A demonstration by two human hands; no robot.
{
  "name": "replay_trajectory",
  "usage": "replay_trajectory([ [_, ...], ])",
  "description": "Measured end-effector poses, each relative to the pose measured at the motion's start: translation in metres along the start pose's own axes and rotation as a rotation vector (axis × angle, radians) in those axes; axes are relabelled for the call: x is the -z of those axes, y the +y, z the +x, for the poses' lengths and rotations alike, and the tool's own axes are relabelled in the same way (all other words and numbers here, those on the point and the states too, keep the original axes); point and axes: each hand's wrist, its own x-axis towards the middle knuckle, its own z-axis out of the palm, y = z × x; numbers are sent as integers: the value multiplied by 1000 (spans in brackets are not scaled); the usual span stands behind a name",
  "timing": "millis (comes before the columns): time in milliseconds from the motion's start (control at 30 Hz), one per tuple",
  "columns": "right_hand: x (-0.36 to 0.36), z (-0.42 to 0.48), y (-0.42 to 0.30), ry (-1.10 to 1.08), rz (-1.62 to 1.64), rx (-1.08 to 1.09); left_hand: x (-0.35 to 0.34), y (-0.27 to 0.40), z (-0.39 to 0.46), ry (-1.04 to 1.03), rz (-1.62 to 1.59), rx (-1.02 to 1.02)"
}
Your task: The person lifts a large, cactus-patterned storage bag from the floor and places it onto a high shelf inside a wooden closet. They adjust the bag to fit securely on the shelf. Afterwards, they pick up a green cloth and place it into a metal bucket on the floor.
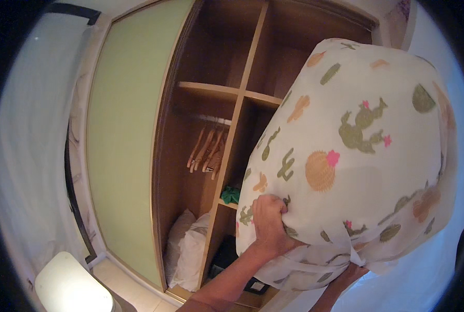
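Observation:
A large, bulging white cloth bag (345,128) printed with green and orange cacti and pink flowers is held up in front of me. It fills the right half of the view and tilts to the right. My left hand (269,222) grips the cloth at its lower left side, fingers curled into the fabric. Below the bag's lower edge, by a gathered flap of cloth, is my right hand (355,271). Folds of fabric hide most of its fingers.
Behind the bag stands an open wooden wardrobe (238,101) with several hangers (206,152), white pillows (193,249) and green cloth (230,195). A pale green sliding door (130,136) covers its left part. A lit white lamp-like object (74,284) is at lower left, near a pale curtain (33,136).

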Motion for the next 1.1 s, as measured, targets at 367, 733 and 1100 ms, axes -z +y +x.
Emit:
replay_trajectory([
  [367, 0, 14, 3, -4, -235, 95, 10, -32, 52, -56, -144, 148],
  [733, -21, 13, -20, 113, -267, 108, 7, -59, 64, -2, -279, 29],
  [1100, -56, 2, -61, 269, -52, 227, 44, -27, 84, 139, -411, -10],
])
